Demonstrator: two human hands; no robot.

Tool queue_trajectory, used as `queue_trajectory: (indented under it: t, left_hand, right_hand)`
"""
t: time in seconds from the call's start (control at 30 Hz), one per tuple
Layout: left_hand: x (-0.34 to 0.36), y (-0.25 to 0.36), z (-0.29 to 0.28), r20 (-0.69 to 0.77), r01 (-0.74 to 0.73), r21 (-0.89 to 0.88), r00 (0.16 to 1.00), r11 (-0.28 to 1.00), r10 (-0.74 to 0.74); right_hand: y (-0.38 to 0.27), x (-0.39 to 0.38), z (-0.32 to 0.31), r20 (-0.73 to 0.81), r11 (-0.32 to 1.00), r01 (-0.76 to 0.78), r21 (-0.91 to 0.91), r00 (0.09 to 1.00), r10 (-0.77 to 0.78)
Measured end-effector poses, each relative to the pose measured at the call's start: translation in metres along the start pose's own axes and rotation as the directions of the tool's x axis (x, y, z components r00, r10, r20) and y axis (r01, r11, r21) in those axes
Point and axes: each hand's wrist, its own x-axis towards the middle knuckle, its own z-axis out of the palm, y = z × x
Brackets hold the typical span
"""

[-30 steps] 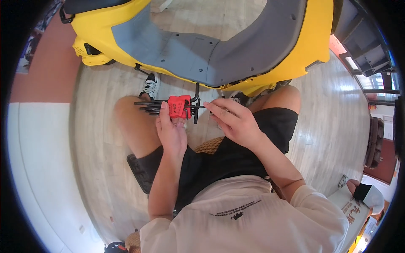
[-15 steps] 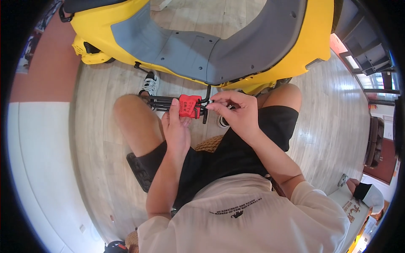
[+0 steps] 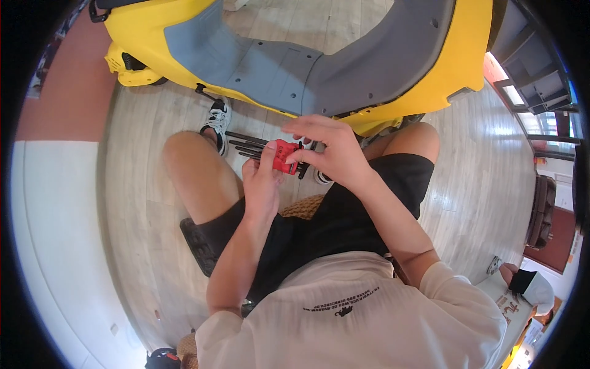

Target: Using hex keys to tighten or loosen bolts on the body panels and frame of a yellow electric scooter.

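Note:
My left hand (image 3: 261, 187) is closed around a hex key set (image 3: 284, 158), its thumb lying on the red plastic holder. Long dark key shafts stick out of the holder to the left, and the short bent ends are on the right, partly behind my other hand. My right hand (image 3: 338, 150) is at that right end, thumb against the holder's edge and fingers stretched out above the bent ends, apart from the thumb. I see no loose key in it.
A yellow scooter (image 3: 470, 49) with a grey footboard stands just beyond my knees. My shoe (image 3: 216, 117) rests on the wood floor beside it. Under me is a woven seat (image 3: 302, 207). Another person (image 3: 531, 289) is far off at the lower right.
My right hand has gone from a pinch at the bent key ends to spread fingers, with its thumb now on the holder. The hex key set has tilted and shifted slightly right.

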Motion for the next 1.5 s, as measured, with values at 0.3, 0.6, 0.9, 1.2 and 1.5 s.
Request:
queue_trajectory:
  t: [0.3,0.6,0.9,1.2,1.5]
  left_hand:
    - [-0.003,-0.009,0.007,-0.115,-0.032,0.178,0.992,0.984,0.053]
    - [0.027,-0.032,-0.016,-0.015,0.066,0.338,0.998,0.939,-0.064]
    - [0.04,-0.049,-0.011,0.104,0.168,0.712,0.935,0.682,-0.339]
    - [0.075,-0.049,-0.013,0.027,0.547,0.625,0.698,0.557,-0.715]
    - [0.112,-0.044,0.012,-0.091,0.221,0.97,0.719,0.102,-0.689]
  right_hand:
    - [0.036,-0.022,0.003,-0.076,0.974,-0.128,0.185,0.987,0.144]
    - [0.059,-0.07,-0.002,-0.238,0.913,-0.211,0.35,0.922,0.304]
    - [0.019,-0.181,-0.035,-0.533,0.974,-0.179,0.14,0.815,0.226]
    - [-0.013,-0.39,-0.069,-0.387,0.219,-0.603,0.767,-0.163,0.908]
    - [-0.004,-0.435,0.092,-0.253,-0.194,-0.549,0.813,-0.633,0.731]
